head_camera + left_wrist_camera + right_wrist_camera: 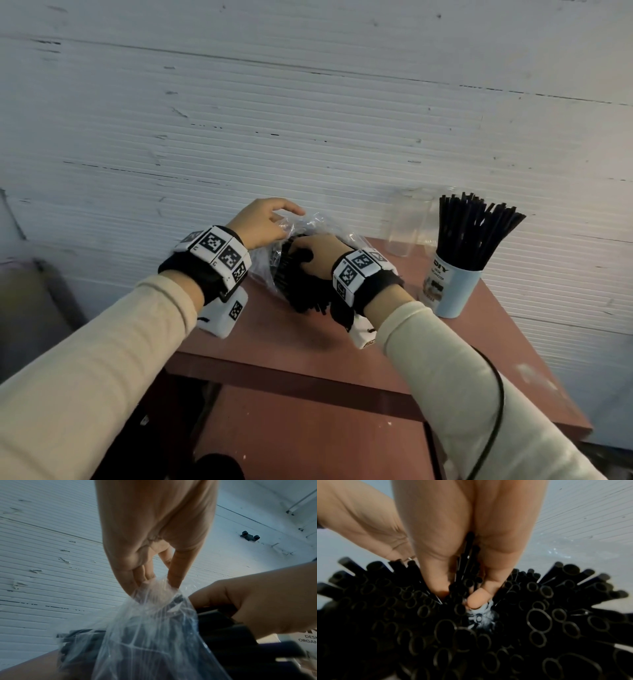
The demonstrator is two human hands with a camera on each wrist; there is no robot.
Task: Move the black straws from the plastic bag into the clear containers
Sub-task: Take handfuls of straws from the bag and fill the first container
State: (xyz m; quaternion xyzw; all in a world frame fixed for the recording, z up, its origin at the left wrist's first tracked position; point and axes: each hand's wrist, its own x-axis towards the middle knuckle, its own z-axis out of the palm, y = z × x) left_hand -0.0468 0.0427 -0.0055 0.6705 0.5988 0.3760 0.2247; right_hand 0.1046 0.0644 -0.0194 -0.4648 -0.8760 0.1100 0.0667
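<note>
A clear plastic bag (310, 226) full of black straws (301, 291) lies on the red-brown table (308, 346). My left hand (263, 222) pinches the bag's crumpled top (154, 588) between thumb and fingers. My right hand (317, 253) reaches into the bag's mouth, its fingers (436, 561) pushed among the open straw ends (471, 635) and curled round a bunch of them. At the right a clear container (455, 291) with a pale label holds a fan of black straws (474, 229). An empty clear container (406, 222) stands behind it.
A white ribbed wall (308, 120) runs right behind the table. A black cable (493, 411) hangs from my right sleeve. The table's near edge and a lower red-brown shelf (308, 428) sit below my arms.
</note>
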